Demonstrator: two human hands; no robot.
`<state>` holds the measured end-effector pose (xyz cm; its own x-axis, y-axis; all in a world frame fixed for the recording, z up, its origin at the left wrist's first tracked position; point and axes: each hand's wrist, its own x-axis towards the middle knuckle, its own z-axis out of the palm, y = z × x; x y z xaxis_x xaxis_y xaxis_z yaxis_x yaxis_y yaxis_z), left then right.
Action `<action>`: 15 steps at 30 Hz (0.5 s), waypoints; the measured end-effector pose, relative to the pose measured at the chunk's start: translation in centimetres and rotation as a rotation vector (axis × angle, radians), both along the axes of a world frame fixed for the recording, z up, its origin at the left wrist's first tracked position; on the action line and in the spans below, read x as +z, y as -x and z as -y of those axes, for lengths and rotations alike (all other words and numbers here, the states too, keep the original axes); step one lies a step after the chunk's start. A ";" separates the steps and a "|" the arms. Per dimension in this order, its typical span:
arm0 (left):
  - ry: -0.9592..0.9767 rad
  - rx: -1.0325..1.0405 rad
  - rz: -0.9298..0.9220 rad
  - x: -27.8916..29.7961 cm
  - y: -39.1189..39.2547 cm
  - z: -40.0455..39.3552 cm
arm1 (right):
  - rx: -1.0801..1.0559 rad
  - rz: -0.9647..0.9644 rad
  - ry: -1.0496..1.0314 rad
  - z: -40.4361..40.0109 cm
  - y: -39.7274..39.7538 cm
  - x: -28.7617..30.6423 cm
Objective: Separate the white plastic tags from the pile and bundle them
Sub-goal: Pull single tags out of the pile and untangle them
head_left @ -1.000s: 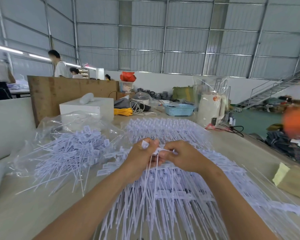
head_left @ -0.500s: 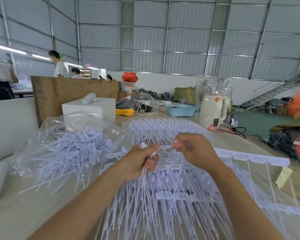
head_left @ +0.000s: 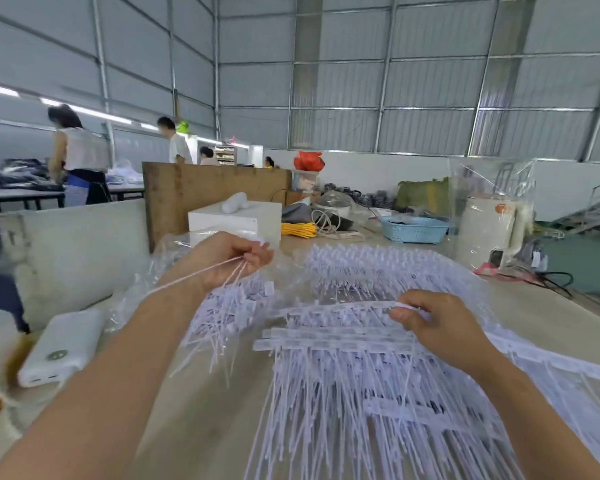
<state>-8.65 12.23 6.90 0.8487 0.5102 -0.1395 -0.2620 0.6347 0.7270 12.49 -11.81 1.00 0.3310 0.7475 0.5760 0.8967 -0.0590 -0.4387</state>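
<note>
A large pile of white plastic tags [head_left: 378, 375] joined in comb-like strips spreads over the table in front of me. My right hand [head_left: 433, 327] pinches the end of one strip's bar [head_left: 336, 311] above the pile. My left hand [head_left: 232, 258] is raised to the upper left and grips a few loose tags, their thin tails trailing back along my wrist. Below it, separated tags [head_left: 229, 306] lie heaped on a clear plastic bag [head_left: 174, 251].
A white power bank [head_left: 61, 344] lies at the left, beside a white and yellow spool at the frame edge. Farther back stand a white box [head_left: 236, 220], yellow cord, a blue basket [head_left: 414, 229], a bagged kettle [head_left: 489, 226] and a wooden board. People work at distant tables.
My left hand has pulled away from the right hand, up and to the left, taking a few torn-off tags with it. The right hand stays on the strip. My view has turned left.
</note>
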 end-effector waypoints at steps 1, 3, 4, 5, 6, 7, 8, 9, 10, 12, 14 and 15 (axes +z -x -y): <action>-0.075 0.027 -0.144 -0.7 0.5 -1.8 | 0.003 -0.003 0.005 -0.1 0.0 0.0; -0.259 0.044 -0.406 -1.9 1.5 -4.7 | 0.006 -0.009 0.023 -0.2 0.1 0.0; -0.381 0.065 -0.522 -2.3 1.7 -5.8 | 0.009 -0.011 0.033 -0.2 0.2 0.0; -0.537 0.108 -0.629 -2.7 1.6 -6.7 | 0.011 -0.010 0.042 -0.3 0.3 -0.1; -0.719 0.179 -0.737 -2.9 1.2 -7.3 | 0.012 -0.010 0.048 -0.3 0.4 -0.1; -0.907 0.252 -0.832 -3.1 0.7 -7.5 | 0.012 -0.013 0.051 -0.4 0.5 -0.1; -1.075 0.323 -0.892 -3.2 0.1 -7.6 | 0.016 -0.019 0.052 -0.4 0.5 -0.1; -1.197 0.377 -0.928 -3.3 -0.5 -7.6 | 0.023 -0.021 0.054 -0.5 0.5 -0.2; -1.289 0.432 -0.975 -3.4 -0.9 -7.4 | 0.031 -0.018 0.060 -0.5 0.6 -0.2; -1.426 0.534 -1.137 -3.8 -1.4 -7.6 | 0.042 0.000 0.071 -0.5 0.8 -0.3; -1.525 0.563 -1.317 -4.4 -1.6 -7.6 | 0.048 0.009 0.070 -0.5 0.8 -0.3; -1.563 0.555 -1.422 -4.7 -1.7 -7.6 | 0.049 0.010 0.070 -0.6 0.8 -0.2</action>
